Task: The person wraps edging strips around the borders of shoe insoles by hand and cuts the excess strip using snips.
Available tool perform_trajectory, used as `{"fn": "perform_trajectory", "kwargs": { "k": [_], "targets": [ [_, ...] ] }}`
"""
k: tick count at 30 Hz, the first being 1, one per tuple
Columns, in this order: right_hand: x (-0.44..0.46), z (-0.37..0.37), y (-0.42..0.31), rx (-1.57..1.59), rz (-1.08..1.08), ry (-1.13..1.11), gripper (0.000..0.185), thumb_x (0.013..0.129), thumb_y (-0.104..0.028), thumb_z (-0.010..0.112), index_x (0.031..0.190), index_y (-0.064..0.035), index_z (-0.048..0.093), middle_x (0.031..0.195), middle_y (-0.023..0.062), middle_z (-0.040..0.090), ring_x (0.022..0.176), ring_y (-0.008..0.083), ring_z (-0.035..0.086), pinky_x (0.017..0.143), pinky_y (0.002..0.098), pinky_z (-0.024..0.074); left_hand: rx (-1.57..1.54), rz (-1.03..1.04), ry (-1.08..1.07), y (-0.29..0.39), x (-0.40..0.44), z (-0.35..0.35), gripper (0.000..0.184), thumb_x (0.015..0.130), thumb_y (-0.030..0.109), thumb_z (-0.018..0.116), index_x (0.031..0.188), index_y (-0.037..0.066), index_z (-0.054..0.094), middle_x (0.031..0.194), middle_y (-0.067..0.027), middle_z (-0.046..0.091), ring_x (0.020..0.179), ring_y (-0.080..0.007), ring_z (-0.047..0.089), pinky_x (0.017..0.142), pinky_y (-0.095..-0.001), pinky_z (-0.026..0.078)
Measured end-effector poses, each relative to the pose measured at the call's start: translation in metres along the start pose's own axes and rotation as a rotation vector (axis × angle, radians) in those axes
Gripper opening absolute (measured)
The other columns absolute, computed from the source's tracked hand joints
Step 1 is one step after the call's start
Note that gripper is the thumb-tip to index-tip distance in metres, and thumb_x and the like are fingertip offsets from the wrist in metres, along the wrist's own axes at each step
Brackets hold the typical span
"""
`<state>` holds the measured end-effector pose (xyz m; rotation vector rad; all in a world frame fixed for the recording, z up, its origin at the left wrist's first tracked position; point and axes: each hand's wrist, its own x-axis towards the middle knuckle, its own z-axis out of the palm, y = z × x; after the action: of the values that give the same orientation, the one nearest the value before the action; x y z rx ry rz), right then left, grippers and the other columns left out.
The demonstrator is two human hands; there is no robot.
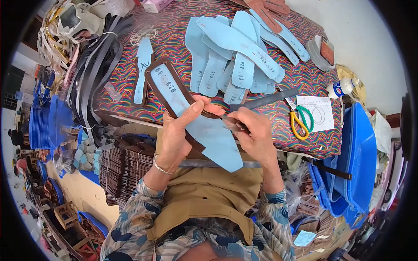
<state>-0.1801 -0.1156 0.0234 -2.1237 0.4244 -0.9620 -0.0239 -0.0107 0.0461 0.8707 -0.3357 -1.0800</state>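
One light-blue insole-shaped piece (209,137), bordered in part by brown edging (195,141) and stamped "929" and "39", is held aslant over the near edge of a table with a wavy multicoloured cover (167,32), its stamped end toward 11 o'clock and its bare blue end toward 5. The person's left hand (176,132) grips it from the 8 o'clock side, thumb pressed on top and fingers wrapped beneath, closed on the piece with its thickness between them. At the piece's 3 o'clock edge, the right hand (251,130) is curled nearly closed, thumb and fingers pinching a dark item (237,125) too indistinct to identify. Toward 1 o'clock, a loose pile of blue pieces (241,65) bears similar stamps, with brown pieces (271,17) farther out. A dark strip (272,98) lies between 2 and 3 o'clock, near scissors (296,128) with yellow and green handles beside a marked white paper (324,117) at 3; a white bottle (337,90) stands beyond. At 10 to 11 o'clock rests a second edged piece (143,71), below a coil of pale cord (143,35); a bundle of grey and black strips (98,74) hangs at 10. Off the table, tied brown stacks (122,172) sit at 8 o'clock and blue tubs (359,161) between 3 and 4.
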Motion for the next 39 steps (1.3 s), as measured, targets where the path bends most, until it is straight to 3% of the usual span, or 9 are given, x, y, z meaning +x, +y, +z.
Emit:
{"fn": "perform_trajectory", "kwargs": {
  "k": [4,14,15,17,21,26,29,35,39],
  "targets": [
    [-0.007,-0.002,-0.005,-0.079,-0.116,0.0,0.029,0.058,0.005,0.061,0.087,-0.0004,0.06,0.066,0.0055,0.055,0.053,0.0191,0.057,0.046,0.0307,0.0432,0.071,0.031,-0.029,0.006,-0.001,0.0,0.018,0.089,0.01,0.063,0.102,-0.002,0.061,0.088,-0.0192,0.07,0.089,-0.0306,0.069,0.083,-0.0438,0.055],
    [-0.021,0.004,-0.005,-0.088,-0.166,-0.02,0.011,0.07,0.003,0.061,0.08,-0.0005,0.061,0.056,0.0031,0.047,0.046,0.0134,0.044,0.044,0.0278,0.0322,0.046,0.061,-0.152,-0.002,0.005,-0.014,0.017,0.086,0.009,0.066,0.099,-0.002,0.064,0.087,-0.0197,0.071,0.097,-0.0335,0.067,0.09,-0.0473,0.051],
    [-0.02,0.004,-0.009,0.144,0.079,-0.033,0.003,0.076,0.0,0.061,0.076,-0.0009,0.058,0.056,0.0021,0.046,0.048,0.0108,0.042,0.044,0.0269,0.031,0.046,0.059,-0.15,-0.003,0.006,-0.013,0.017,0.086,0.009,0.066,0.099,-0.002,0.064,0.087,-0.0197,0.071,0.097,-0.0335,0.067,0.09,-0.0473,0.051],
    [-0.018,0.006,-0.005,0.495,0.419,-0.097,0.027,0.088,-0.011,0.059,0.066,-0.0019,0.049,0.056,-0.0009,0.043,0.052,0.0055,0.037,0.046,0.0252,0.0282,0.114,0.137,-0.245,-0.004,0.007,-0.01,0.015,0.085,0.009,0.066,0.096,-0.002,0.067,0.087,-0.0183,0.071,0.1,-0.0337,0.066,0.093,-0.0478,0.049],
    [-0.011,0.008,-0.01,0.408,0.38,-0.217,0.03,0.086,-0.008,0.062,0.063,-0.0028,0.044,0.055,-0.0002,0.04,0.05,0.0073,0.035,0.045,0.0269,0.0277,0.093,0.132,-0.261,-0.004,0.009,-0.013,0.015,0.084,0.009,0.067,0.095,-0.002,0.069,0.086,-0.0168,0.071,0.101,-0.0332,0.065,0.095,-0.0478,0.048],
    [-0.025,0.013,-0.003,0.058,0.114,-0.137,0.019,0.067,-0.005,0.072,0.073,-0.0005,0.054,0.061,0.0096,0.051,0.049,0.025,0.051,0.045,0.0337,0.0373,0.204,0.021,-0.193,-0.006,0.007,-0.014,0.017,0.078,0.001,0.072,0.094,-0.003,0.067,0.085,-0.0136,0.07,0.087,-0.023,0.068,0.081,-0.0381,0.055],
    [-0.021,0.016,-0.009,0.048,0.101,0.015,0.029,0.078,0.001,0.069,0.063,-0.0031,0.043,0.054,0.0028,0.037,0.046,0.0122,0.034,0.044,0.0295,0.027,0.365,0.011,-0.226,-0.005,0.005,-0.017,0.021,0.075,-0.005,0.073,0.095,-0.003,0.067,0.086,-0.0127,0.07,0.082,-0.0189,0.068,0.074,-0.0327,0.056],
    [-0.03,0.02,-0.014,0.144,0.176,0.039,0.031,0.077,0.003,0.069,0.063,-0.0028,0.042,0.054,0.0038,0.037,0.045,0.0133,0.034,0.043,0.0291,0.0266,0.323,0.12,-0.35,-0.007,0.007,-0.024,0.024,0.074,-0.001,0.075,0.096,-0.002,0.065,0.089,-0.012,0.069,0.082,-0.0182,0.067,0.074,-0.0325,0.056],
    [-0.044,0.028,-0.014,0.114,0.13,0.061,0.029,0.075,0.008,0.068,0.063,-0.0017,0.043,0.054,0.0028,0.041,0.046,0.0118,0.036,0.043,0.0278,0.027,0.266,0.063,-0.197,0.004,0.009,-0.018,0.021,0.079,0.011,0.076,0.091,-0.002,0.064,0.076,-0.0079,0.068,0.07,-0.0147,0.066,0.066,-0.0293,0.054]
  ]
}}
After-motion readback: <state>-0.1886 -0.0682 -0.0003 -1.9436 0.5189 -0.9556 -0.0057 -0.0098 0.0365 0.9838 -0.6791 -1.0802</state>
